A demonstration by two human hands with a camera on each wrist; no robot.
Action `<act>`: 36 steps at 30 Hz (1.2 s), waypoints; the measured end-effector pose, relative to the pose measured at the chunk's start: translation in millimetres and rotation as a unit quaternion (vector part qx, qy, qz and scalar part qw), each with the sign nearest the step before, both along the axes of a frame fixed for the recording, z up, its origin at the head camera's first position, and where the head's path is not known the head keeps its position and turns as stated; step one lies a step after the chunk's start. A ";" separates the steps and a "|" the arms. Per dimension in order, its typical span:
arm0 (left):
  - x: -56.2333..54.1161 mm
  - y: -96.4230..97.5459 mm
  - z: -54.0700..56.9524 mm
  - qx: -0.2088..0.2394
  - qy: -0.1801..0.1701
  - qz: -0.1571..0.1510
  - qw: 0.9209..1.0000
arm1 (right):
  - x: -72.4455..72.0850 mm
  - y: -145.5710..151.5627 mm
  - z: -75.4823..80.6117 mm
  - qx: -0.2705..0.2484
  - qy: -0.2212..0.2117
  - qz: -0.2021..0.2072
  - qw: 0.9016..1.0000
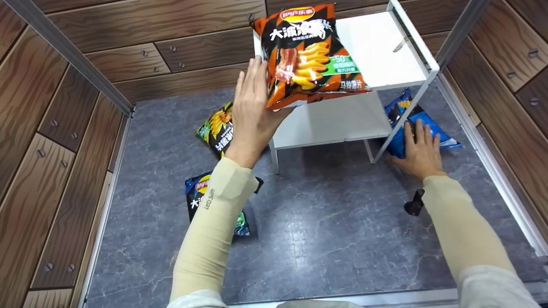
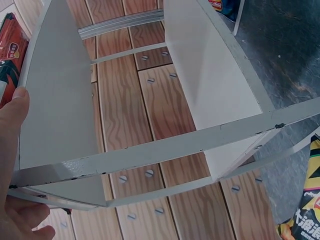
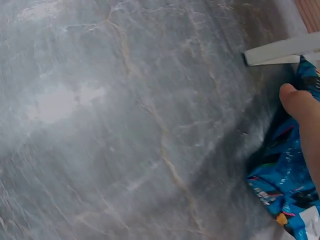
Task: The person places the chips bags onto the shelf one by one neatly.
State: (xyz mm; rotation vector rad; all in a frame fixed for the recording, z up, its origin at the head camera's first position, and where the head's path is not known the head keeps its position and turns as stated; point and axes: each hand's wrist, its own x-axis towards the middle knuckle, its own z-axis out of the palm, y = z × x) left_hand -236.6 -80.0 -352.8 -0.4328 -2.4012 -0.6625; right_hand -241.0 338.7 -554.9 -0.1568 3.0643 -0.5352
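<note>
The left hand (image 1: 250, 113) grips the angular white rack (image 1: 376, 51) at left; the right hand (image 1: 421, 156), fingers spread, touches a crinkled blue bag (image 3: 285, 172).

glare patches the floor (image 1: 295, 244) and the shelf (image 1: 368, 51) shines brightly; wrist views are dimmer, the right softly shadowed.

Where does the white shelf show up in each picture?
Head: white shelf, upper middle to right.
Left wrist: the shelf, close up, across most of the picture.
Right wrist: only a leg, upper right.
Shared landmark: the grey floor, visible in all three.
</note>
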 end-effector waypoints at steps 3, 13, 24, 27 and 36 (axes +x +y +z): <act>0.5 1.2 0.6 0.002 -0.002 -0.001 1.000 | 2.8 0.2 -3.8 0.010 -0.001 -0.014 1.000; 1.7 0.2 0.0 0.006 0.003 -0.002 1.000 | 10.2 -0.2 -8.9 0.004 -0.015 -0.059 0.998; 1.5 0.9 -0.8 0.009 -0.003 0.001 1.000 | 16.2 -4.7 -10.6 -0.037 -0.005 -0.086 0.996; 1.4 1.0 -0.6 0.008 -0.003 0.002 1.000 | 18.0 -4.6 -9.6 -0.054 -0.002 -0.090 0.994; 1.1 0.9 0.0 0.003 -0.003 0.004 1.000 | 22.8 -2.3 4.1 -0.118 0.005 -0.102 0.988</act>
